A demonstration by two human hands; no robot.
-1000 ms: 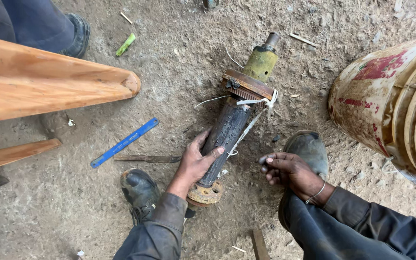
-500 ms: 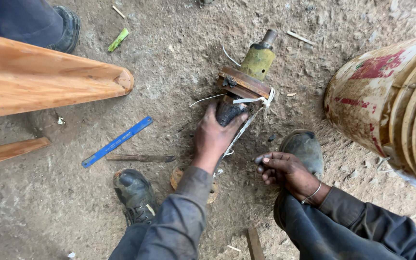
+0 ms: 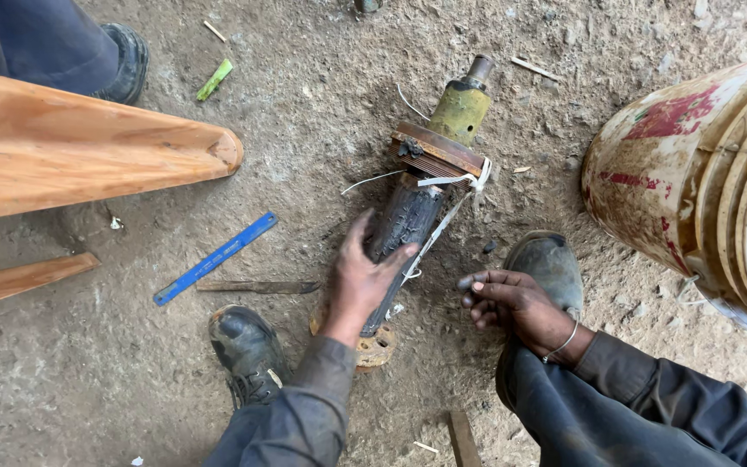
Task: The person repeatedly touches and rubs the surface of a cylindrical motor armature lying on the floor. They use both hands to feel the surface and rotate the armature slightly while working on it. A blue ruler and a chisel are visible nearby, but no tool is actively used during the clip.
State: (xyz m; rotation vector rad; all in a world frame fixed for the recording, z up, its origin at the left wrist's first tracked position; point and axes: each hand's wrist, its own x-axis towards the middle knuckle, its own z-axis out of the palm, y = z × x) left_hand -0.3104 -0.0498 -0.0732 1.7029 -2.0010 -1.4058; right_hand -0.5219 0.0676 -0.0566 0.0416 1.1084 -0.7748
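Note:
A dark, greasy cylinder-shaped machine part (image 3: pixel 410 220) lies on the dirt floor, with a rusty flange (image 3: pixel 437 151) and a yellow-green end piece (image 3: pixel 460 111) at its far end. White string (image 3: pixel 451 203) is tied around it. My left hand (image 3: pixel 360 277) rests flat on the near half of the dark body, fingers spread over it. My right hand (image 3: pixel 512 303) hovers just to the right of the part, fingers curled and pinched together, holding nothing that I can make out. A round rusty end plate (image 3: pixel 376 348) shows under my left wrist.
My shoes (image 3: pixel 248 350) (image 3: pixel 551 264) flank the part. A blue ruler (image 3: pixel 214 259) and a thin dark blade (image 3: pixel 261 286) lie to the left. Wooden beams (image 3: pixel 88 156) fill the left side. A rusty painted drum (image 3: pixel 693 182) lies at the right. Another person's boot (image 3: pixel 123 60) is at the top left.
My left hand slid up the dark body toward the flange, then came back down to the near half. My right hand stayed close beside the part.

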